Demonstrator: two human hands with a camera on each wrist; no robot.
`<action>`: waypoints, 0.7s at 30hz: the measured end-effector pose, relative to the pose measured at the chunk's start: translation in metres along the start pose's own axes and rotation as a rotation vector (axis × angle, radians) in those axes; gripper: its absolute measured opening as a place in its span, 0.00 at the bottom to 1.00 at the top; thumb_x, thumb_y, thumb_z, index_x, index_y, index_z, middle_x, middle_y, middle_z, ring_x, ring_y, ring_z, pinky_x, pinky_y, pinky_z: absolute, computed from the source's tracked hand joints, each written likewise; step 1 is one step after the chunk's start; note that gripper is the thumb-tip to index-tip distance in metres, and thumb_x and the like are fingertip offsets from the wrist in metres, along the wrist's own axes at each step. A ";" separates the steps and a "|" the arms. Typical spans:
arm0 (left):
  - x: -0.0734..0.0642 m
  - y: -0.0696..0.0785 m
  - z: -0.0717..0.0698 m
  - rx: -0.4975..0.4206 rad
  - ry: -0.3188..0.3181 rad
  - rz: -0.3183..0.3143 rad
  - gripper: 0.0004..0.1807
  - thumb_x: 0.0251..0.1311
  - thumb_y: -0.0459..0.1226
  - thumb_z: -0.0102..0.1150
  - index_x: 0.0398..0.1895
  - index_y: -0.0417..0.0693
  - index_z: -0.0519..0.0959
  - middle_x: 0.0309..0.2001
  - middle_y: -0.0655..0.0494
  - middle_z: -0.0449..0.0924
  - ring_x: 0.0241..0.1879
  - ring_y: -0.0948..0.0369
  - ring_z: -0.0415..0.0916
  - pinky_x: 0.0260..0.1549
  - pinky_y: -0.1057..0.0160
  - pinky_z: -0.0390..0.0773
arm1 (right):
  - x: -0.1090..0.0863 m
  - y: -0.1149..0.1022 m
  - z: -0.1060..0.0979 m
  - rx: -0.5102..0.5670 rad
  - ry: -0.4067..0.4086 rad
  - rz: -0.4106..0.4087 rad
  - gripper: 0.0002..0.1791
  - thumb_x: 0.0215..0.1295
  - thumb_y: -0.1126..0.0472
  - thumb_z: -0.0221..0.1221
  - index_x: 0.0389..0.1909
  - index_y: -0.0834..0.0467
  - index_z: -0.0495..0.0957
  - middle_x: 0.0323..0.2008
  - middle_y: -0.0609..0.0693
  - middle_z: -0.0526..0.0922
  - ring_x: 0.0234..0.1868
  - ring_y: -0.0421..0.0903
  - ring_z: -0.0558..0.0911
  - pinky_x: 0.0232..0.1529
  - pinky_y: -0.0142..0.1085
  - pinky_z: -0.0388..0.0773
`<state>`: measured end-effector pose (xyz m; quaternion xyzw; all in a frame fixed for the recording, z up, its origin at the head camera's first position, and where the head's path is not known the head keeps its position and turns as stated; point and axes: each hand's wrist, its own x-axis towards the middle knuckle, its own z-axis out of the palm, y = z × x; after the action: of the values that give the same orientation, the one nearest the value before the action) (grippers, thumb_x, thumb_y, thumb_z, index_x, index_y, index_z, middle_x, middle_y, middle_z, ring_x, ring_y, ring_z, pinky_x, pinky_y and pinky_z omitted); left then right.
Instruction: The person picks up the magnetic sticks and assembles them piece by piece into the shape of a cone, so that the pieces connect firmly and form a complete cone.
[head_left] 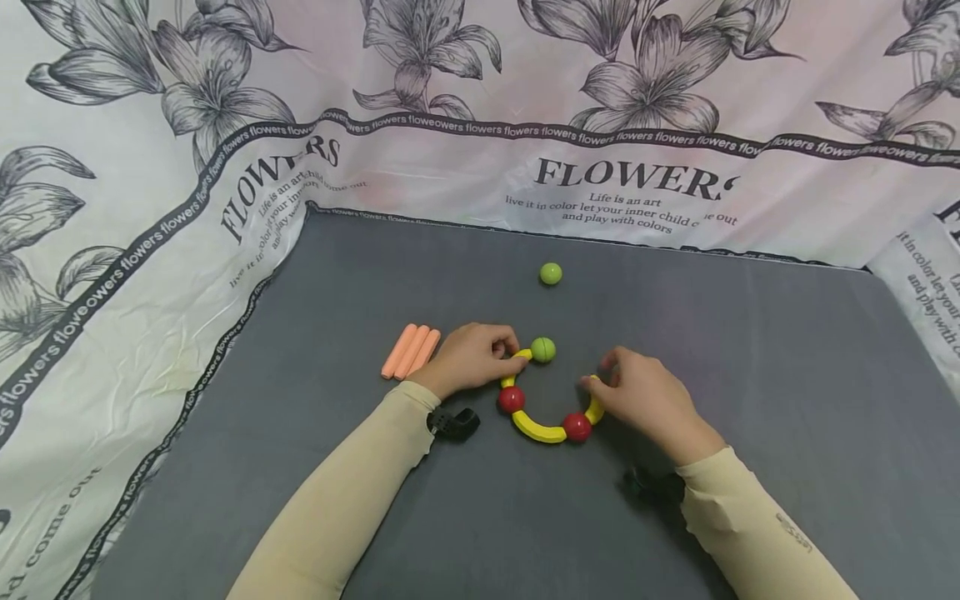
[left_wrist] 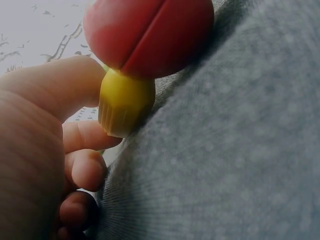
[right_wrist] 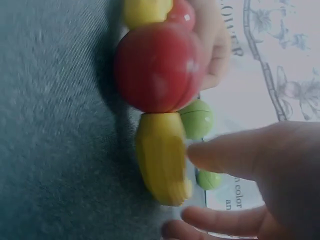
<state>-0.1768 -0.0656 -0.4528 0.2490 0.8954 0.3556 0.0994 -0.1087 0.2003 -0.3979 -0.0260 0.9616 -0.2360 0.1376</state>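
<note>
Yellow toy bananas and red seamed balls form a U-shaped chain on the grey tabletop. My left hand (head_left: 480, 357) pinches the left banana (left_wrist: 126, 102) between thumb and fingers. That banana meets the left red ball (head_left: 512, 399), and its upper end lies by a green seamed ball (head_left: 543, 350). Along the bottom, the middle banana (head_left: 538, 429) joins the two red balls. The right banana (right_wrist: 161, 157) extends from the right red ball (head_left: 577, 427). Beside its free end is my right hand (head_left: 651, 398), thumb and fingers spread apart; whether the thumb touches is unclear.
Several salmon-orange sticks (head_left: 410, 352) lie side by side, just left of my left hand. Another green ball (head_left: 551, 273) sits farther back. White flower-printed cloth (head_left: 450, 171) borders the grey tabletop (head_left: 375, 517) at the back and left.
</note>
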 end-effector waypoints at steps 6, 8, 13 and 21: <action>-0.001 -0.001 0.000 -0.030 0.016 0.000 0.07 0.68 0.50 0.68 0.38 0.61 0.85 0.25 0.63 0.75 0.25 0.64 0.70 0.29 0.66 0.68 | 0.001 0.007 0.001 0.088 -0.058 -0.070 0.24 0.63 0.47 0.72 0.50 0.61 0.81 0.27 0.48 0.83 0.28 0.45 0.77 0.30 0.39 0.74; -0.001 -0.001 0.001 -0.047 0.014 0.014 0.07 0.68 0.50 0.68 0.38 0.61 0.85 0.25 0.63 0.75 0.25 0.64 0.70 0.29 0.66 0.68 | 0.002 0.010 0.002 0.107 -0.050 -0.086 0.24 0.63 0.49 0.72 0.51 0.61 0.81 0.27 0.48 0.82 0.27 0.45 0.77 0.30 0.39 0.74; -0.002 -0.001 0.004 -0.059 0.009 0.010 0.07 0.68 0.51 0.69 0.39 0.62 0.87 0.25 0.63 0.75 0.25 0.64 0.70 0.29 0.66 0.68 | 0.004 0.012 0.008 0.153 -0.024 -0.119 0.23 0.63 0.51 0.72 0.52 0.61 0.81 0.27 0.47 0.82 0.27 0.45 0.77 0.30 0.39 0.74; 0.000 -0.001 0.003 -0.048 -0.015 0.039 0.07 0.67 0.53 0.70 0.40 0.65 0.89 0.24 0.63 0.75 0.25 0.64 0.71 0.28 0.65 0.68 | 0.006 0.012 0.015 0.199 0.022 -0.175 0.20 0.65 0.54 0.71 0.52 0.60 0.82 0.27 0.46 0.82 0.26 0.43 0.76 0.29 0.37 0.73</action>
<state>-0.1760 -0.0647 -0.4559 0.2666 0.8808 0.3770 0.1050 -0.1101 0.2029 -0.4179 -0.0933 0.9289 -0.3418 0.1078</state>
